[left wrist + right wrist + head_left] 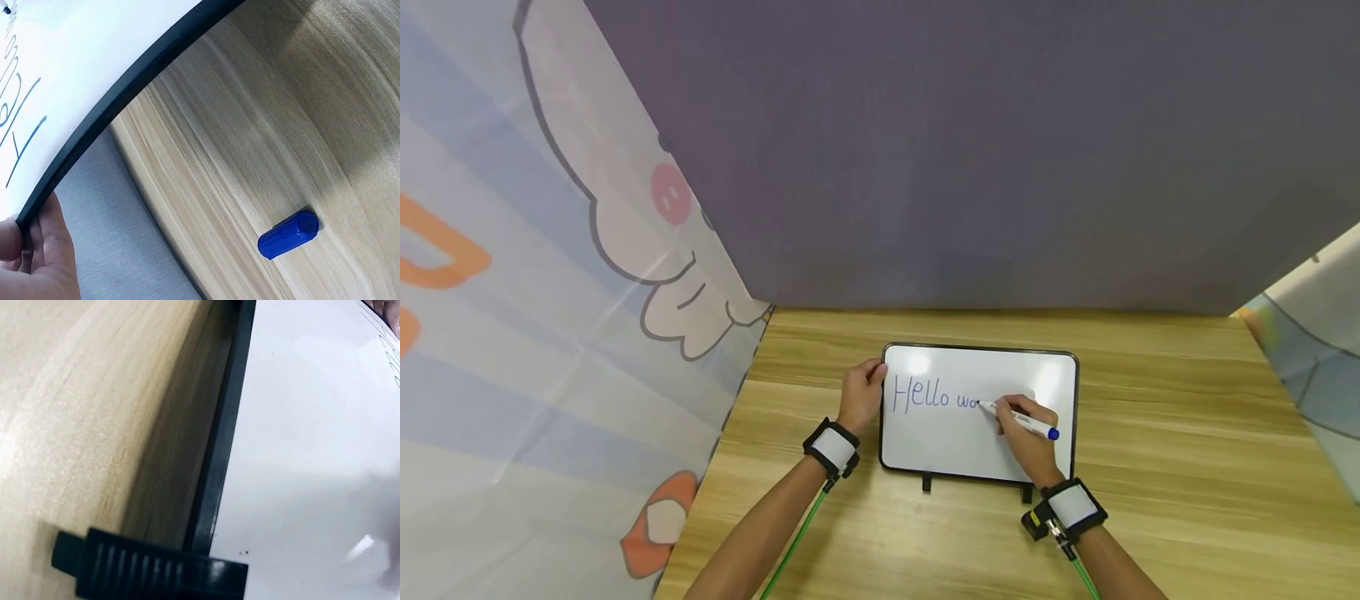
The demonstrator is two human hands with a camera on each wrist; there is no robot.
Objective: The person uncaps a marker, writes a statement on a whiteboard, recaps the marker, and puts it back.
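Observation:
A small whiteboard with a black frame stands on two black feet, "Hello wo" written on it in blue. My left hand grips its left edge; in the left wrist view, thumb and fingers pinch the frame from both sides. Held in my right hand is a white marker with a blue end, its tip right at the last letter. The right wrist view shows the lower frame and a ribbed black foot, but not the marker.
A blue marker cap lies on the wooden table. Behind the table rises a grey panel, and a printed cartoon curtain hangs along the left. Green cables trail from the wrist straps.

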